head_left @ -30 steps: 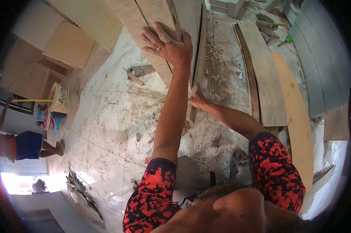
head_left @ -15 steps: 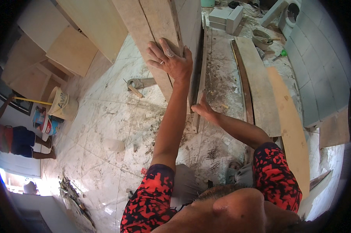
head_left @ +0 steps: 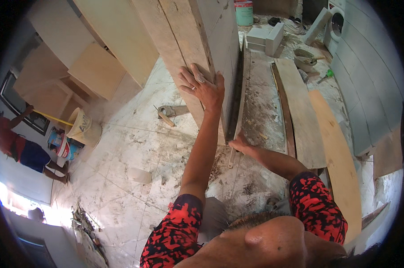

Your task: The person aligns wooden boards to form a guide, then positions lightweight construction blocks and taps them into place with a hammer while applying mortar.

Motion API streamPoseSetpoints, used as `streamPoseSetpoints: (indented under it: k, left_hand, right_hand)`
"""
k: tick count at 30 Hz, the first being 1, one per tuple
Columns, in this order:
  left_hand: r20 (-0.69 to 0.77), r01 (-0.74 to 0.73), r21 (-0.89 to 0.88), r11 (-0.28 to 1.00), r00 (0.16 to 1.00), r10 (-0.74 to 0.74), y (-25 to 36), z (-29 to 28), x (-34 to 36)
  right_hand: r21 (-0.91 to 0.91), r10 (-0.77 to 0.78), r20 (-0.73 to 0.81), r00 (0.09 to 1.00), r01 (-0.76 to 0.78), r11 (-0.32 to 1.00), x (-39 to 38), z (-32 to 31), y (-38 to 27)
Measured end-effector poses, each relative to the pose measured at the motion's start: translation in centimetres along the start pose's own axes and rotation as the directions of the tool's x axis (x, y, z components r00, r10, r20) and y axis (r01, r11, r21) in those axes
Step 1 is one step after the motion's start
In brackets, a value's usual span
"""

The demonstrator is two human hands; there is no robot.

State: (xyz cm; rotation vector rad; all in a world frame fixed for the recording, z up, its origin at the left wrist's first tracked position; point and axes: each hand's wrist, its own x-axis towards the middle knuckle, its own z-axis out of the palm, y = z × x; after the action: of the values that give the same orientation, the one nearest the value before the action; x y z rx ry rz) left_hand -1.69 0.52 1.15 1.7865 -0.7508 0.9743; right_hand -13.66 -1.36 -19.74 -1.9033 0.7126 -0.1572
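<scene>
Fingers (head_left: 196,73) of two hands (head_left: 209,96) (head_left: 241,143), one wooden upright (head_left: 191,44)

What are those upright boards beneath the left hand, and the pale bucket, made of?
Upright boards: apparently wood, unpolished and dusty, judging by the straight plank seam and roughened edge.
Pale bucket: probably plastic, stained, given its smooth, rounded wall.
</scene>
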Motion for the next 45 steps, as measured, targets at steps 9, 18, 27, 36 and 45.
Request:
streamPoseSetpoints:
  k: [9, 18, 27, 36, 45]
  left_hand:
    - [-0.108, 0.012, -0.166, 0.986, 0.994, -0.03, -0.6, -1.5, 0.7]
    - [-0.134, 0.013, -0.232, 0.973, 0.99, -0.046, -1.2, -2.8, 2.8]
    - [-0.11, 0.162, -0.334, 0.929, 0.972, -0.209, -2.2, -3.5, 3.6]
    - [0.023, 0.187, -0.368, 0.911, 0.981, -0.192, -1.3, -4.0, 4.5]
    - [-0.001, 0.167, -0.399, 0.901, 0.983, -0.183, -2.1, -4.0, 4.4]
  right_hand:
    - [-0.075, 0.163, 0.159, 0.974, -0.152, 0.985, -0.2, 0.5, -0.3]
    - [-0.132, 0.101, 0.184, 0.978, -0.078, 0.988, 0.3, 1.2, 0.3]
    - [-0.159, 0.105, 0.185, 0.977, -0.076, 0.984, 1.1, 2.0, 1.2]
    - [-0.242, 0.197, 0.08, 0.977, -0.173, 0.955, 2.6, 1.8, 2.1]
    - [-0.159, -0.077, -0.008, 0.997, 0.074, 0.985, 0.4, -5.3, -5.1]
